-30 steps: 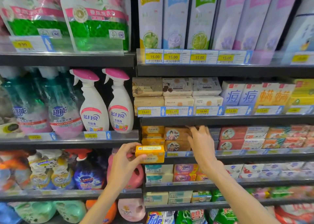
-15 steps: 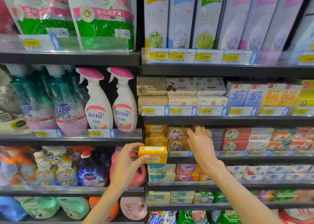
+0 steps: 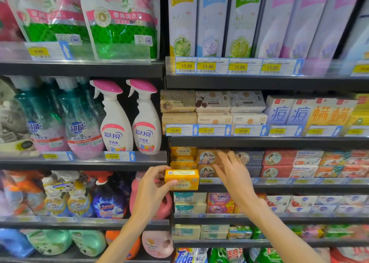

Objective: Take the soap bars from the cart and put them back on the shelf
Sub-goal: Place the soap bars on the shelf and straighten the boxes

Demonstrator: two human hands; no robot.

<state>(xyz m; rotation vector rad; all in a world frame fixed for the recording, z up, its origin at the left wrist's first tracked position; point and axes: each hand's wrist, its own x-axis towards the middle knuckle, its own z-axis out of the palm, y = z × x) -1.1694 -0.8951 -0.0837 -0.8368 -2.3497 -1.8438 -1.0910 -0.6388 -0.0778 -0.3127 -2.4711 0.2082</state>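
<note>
A yellow soap bar (image 3: pixel 182 179) is held in the left hand (image 3: pixel 152 190), pinched between the thumb at its lower front and the fingers curled over its left end, so the grip is clamped on the bar. The bar is kept level, just in front of the soap shelf (image 3: pixel 279 184) edge and directly below the stack of matching yellow soap boxes (image 3: pixel 183 158) at the shelf's left end. The right hand (image 3: pixel 232 172) is seen to the right of the bar, its fingers spread and straight, blurred, reaching toward the brown soap boxes (image 3: pixel 207 163) beside the yellow stack; nothing is held in it, and whether the boxes are touched cannot be told. Two pink-capped spray bottles (image 3: pixel 130 121) are seen up and to the left of the bar.
</note>
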